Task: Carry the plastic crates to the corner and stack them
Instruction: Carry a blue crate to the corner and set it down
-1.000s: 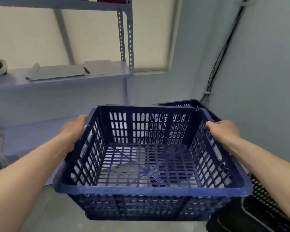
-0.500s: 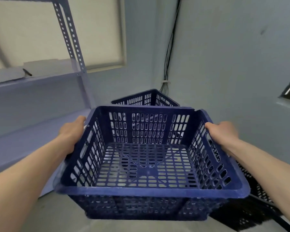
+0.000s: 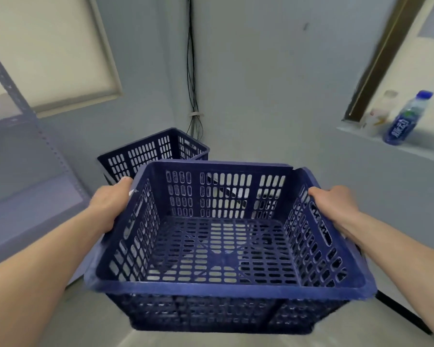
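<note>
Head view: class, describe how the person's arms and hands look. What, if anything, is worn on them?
The left forearm and right forearm are bare to the frame edge; no sleeves show. The left hand and right hand wear no gloves; no watch, bracelet or ring is visible.

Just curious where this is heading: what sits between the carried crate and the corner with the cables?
In the head view, a second blue crate stands there, partly hidden behind the carried crate, before the corner cables.

Blue-capped bottle [image 3: 403, 121] on a window ledge [image 3: 411, 146]
</note>
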Tool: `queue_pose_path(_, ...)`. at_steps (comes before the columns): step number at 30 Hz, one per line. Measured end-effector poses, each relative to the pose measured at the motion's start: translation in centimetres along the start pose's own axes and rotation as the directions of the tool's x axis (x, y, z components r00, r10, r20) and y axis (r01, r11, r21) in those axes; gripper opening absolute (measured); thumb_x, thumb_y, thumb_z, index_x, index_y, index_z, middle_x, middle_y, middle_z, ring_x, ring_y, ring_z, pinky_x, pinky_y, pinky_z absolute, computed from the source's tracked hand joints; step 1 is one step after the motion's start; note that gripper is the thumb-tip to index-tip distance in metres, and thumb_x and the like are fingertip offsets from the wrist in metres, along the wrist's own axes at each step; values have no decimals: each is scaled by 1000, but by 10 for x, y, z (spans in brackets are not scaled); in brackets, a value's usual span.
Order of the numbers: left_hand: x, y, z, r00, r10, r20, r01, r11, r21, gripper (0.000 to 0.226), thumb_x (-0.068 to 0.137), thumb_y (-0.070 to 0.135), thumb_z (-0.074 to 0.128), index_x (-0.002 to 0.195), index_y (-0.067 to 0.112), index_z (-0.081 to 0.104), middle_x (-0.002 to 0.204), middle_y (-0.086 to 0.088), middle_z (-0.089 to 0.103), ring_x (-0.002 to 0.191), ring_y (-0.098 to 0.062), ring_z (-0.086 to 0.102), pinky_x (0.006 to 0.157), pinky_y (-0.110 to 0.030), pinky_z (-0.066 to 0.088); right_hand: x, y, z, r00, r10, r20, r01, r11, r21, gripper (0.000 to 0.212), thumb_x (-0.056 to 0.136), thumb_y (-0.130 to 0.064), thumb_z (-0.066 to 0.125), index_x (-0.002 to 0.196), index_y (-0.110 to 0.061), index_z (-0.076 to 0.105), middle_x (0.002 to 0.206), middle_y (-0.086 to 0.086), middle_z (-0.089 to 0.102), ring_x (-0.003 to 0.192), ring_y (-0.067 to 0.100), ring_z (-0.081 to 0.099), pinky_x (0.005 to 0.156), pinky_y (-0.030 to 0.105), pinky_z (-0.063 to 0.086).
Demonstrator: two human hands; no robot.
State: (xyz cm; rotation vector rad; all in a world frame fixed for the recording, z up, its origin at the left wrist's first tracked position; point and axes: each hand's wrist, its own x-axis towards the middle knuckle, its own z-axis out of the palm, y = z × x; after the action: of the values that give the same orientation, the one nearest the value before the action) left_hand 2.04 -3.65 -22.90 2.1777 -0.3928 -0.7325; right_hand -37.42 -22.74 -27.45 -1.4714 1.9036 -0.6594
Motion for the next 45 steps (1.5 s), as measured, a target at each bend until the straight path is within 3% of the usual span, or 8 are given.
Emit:
queue_pose_path(6, -21, 36, 84, 998, 2, 58, -5, 999, 50, 52, 87, 55, 49, 93, 6, 67, 92, -16, 70, 86, -38, 67, 92, -51, 55, 57, 40, -59, 999, 27, -41, -28, 999, -34, 40, 91, -32, 62, 62, -13, 42, 60, 4, 45, 53, 23, 42, 52, 32, 30)
queue_pose_path(15, -40, 79, 180, 988, 38, 151, -51, 995, 83, 56, 82, 54, 49, 96, 4, 68, 93, -19, 73, 86, -42, 69, 91, -54, 55, 108, 91, -128, 992, 46, -119, -54, 996, -68, 39, 91, -33, 61, 64, -15, 40, 59, 5, 42, 53, 23, 41, 54, 34, 30)
queue_pose_path(19, -37, 95, 214, 980, 52, 191, -74, 991, 113, 63, 78, 55, 48, 100, 0, 70, 93, -21, 74, 87, -43, 70, 80, -47, 54, 123, 111, -148, 986, 93, -136, -102, 993, -60, 37, 91, -34, 60, 65, -15, 42, 58, 5, 45, 53, 24, 44, 55, 34, 34)
queue_pose_path(24, -32, 117, 255, 967, 86, 240, -112, 989, 99, 54, 86, 52, 50, 97, 4, 71, 91, -17, 73, 85, -39, 69, 85, -48, 54, 136, 128, -163, 973, 171, -154, -181, 982, -56, 34, 89, -38, 57, 67, -12, 56, 62, 16, 62, 54, 30, 58, 56, 33, 42)
queue_pose_path(27, -20, 127, 278, 960, 90, 266, -122, 987, 105, 53, 87, 52, 50, 97, 5, 71, 91, -17, 73, 85, -39, 69, 85, -48, 54, 148, 136, -168, 961, 220, -165, -230, 972, -44, 47, 87, -42, 57, 79, 3, 71, 80, 19, 76, 72, 38, 74, 59, 35, 51)
queue_pose_path(30, -9, 137, 300, 949, 82, 304, -121, 986, 112, 53, 86, 52, 50, 97, 4, 71, 90, -18, 74, 85, -40, 69, 83, -47, 54, 162, 140, -172, 955, 238, -176, -251, 966, -55, 49, 86, -43, 56, 88, 2, 75, 79, 17, 77, 73, 37, 75, 67, 43, 60)
queue_pose_path(40, 32, 170, 366, 922, 91, 377, -147, 981, 124, 50, 93, 50, 50, 95, 3, 68, 92, -19, 72, 84, -39, 67, 72, -41, 48, 207, 150, -171, 935, 273, -225, -292, 955, -54, 35, 94, -38, 59, 83, -9, 75, 75, 11, 74, 69, 30, 69, 59, 31, 49)
queue_pose_path(45, 40, 176, 395, 923, 91, 374, -156, 977, 148, 52, 92, 51, 52, 98, 3, 68, 96, -18, 70, 85, -38, 66, 65, -36, 48, 222, 168, -165, 928, 287, -238, -304, 952, -34, 30, 94, -37, 62, 83, -12, 74, 77, 8, 73, 71, 28, 67, 64, 32, 52)
